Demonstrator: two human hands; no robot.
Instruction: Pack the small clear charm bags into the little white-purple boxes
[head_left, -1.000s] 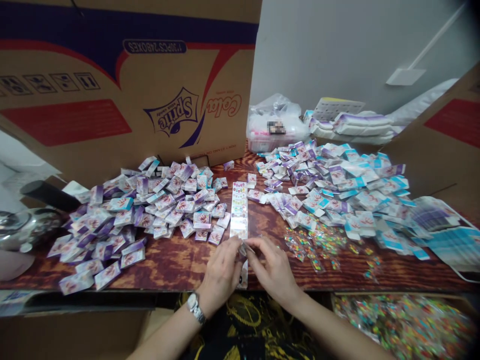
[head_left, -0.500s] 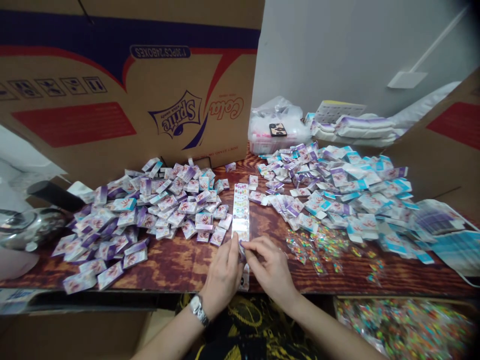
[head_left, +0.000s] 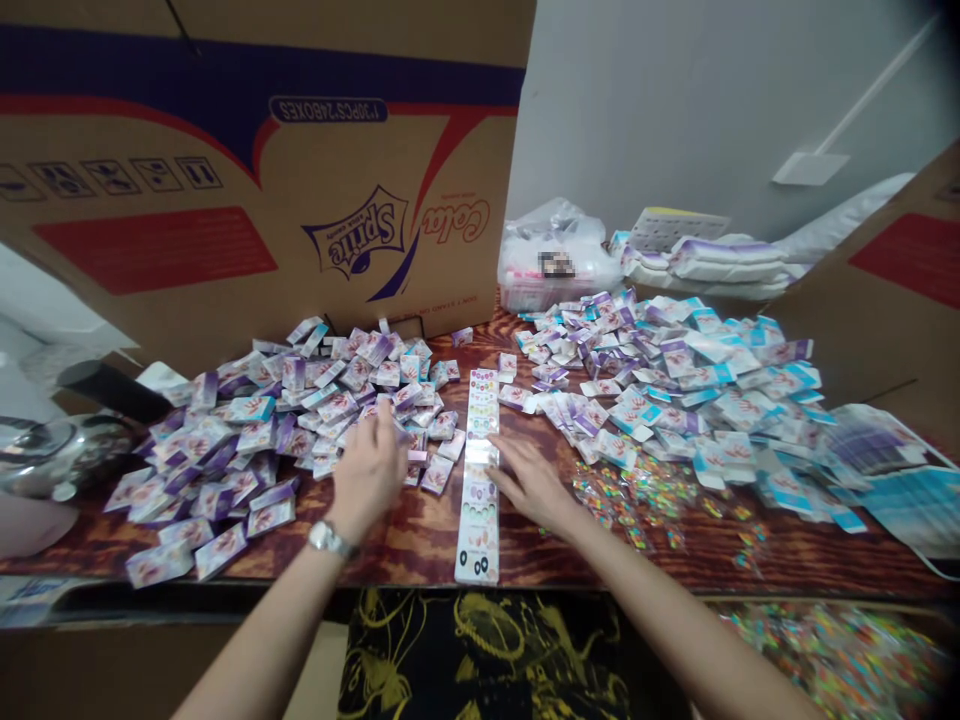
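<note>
My left hand (head_left: 371,465) is over the front right part of a heap of small white and purple boxes (head_left: 296,375). Its fingers are smeared by motion and partly hidden, so whether a box is between them does not show. My right hand (head_left: 529,480) has its fingers stretched out, tips at the middle of a long sticker strip (head_left: 478,520). That strip lies lengthwise on the wooden table (head_left: 405,545), printed with rows of small coloured pictures. Right of my right hand lie several small clear packets of colourful candy (head_left: 637,490).
Flattened or open little boxes (head_left: 675,370) form a heap at the right. A large cardboard carton (head_left: 247,240) stands at the back left, another carton (head_left: 907,270) at the right. A plastic bag (head_left: 559,235) sits behind. More candy packets (head_left: 847,660) fill a container below the table edge.
My hands have parted. The left moved up and left to the box heap; the right moved up along the strip, its fingers straightening. The small box between them is gone from there.
</note>
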